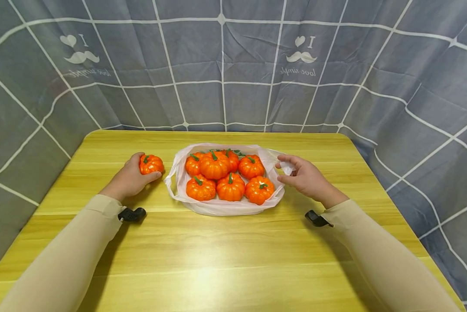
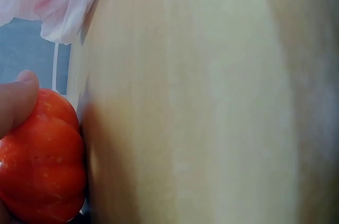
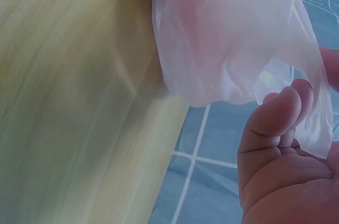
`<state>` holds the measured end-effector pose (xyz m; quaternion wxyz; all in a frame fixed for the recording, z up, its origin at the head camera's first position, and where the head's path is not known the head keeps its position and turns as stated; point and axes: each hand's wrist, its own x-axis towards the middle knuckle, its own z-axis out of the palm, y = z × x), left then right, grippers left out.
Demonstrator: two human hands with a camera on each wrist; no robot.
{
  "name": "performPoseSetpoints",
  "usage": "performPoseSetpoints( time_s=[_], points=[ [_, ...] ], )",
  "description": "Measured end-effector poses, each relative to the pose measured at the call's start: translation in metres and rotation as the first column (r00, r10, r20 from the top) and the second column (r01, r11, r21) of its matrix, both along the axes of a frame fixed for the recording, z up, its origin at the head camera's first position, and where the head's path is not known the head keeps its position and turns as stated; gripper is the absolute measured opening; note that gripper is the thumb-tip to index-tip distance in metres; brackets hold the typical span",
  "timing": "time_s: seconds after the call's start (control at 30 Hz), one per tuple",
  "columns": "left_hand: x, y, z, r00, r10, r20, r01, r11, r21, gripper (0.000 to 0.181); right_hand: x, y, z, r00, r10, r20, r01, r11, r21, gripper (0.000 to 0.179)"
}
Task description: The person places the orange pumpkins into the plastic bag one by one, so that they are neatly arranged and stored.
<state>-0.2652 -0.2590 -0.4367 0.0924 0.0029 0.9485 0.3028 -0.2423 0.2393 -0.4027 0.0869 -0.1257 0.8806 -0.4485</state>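
Observation:
My left hand (image 1: 129, 177) grips a small orange toy pumpkin (image 1: 152, 164) with a green stem, left of a plastic bag. In the left wrist view the thumb lies over the pumpkin (image 2: 45, 163), which sits low at the tabletop. The thin whitish plastic bag (image 1: 217, 209) stands wide open mid-table, with several more orange pumpkins (image 1: 231, 188) inside. On its right side my right hand (image 1: 307, 175) holds one bag handle (image 1: 287, 168). The right wrist view shows that handle (image 3: 315, 134) running through the curled fingers. The other handle (image 1: 170, 182) hangs loose on the left.
The light wooden table (image 1: 217, 264) extends in front of and around the bag. A grey-blue curtain (image 1: 249, 60) with white grid lines encloses its back and sides. Something green (image 1: 239, 153) shows at the bag's back rim, behind the pumpkins.

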Motion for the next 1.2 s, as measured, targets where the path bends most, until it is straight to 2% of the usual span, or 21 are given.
performPoseSetpoints(
  time_s=[1.2],
  points=[
    [0.0006, 0.0008, 0.0005, 1.0, -0.006, 0.009, 0.006, 1.0, 0.009, 0.104, 0.001, -0.0021, -0.0023, 1.0, -0.009, 0.022, 0.01, 1.0, -0.007, 0.063]
  ],
)
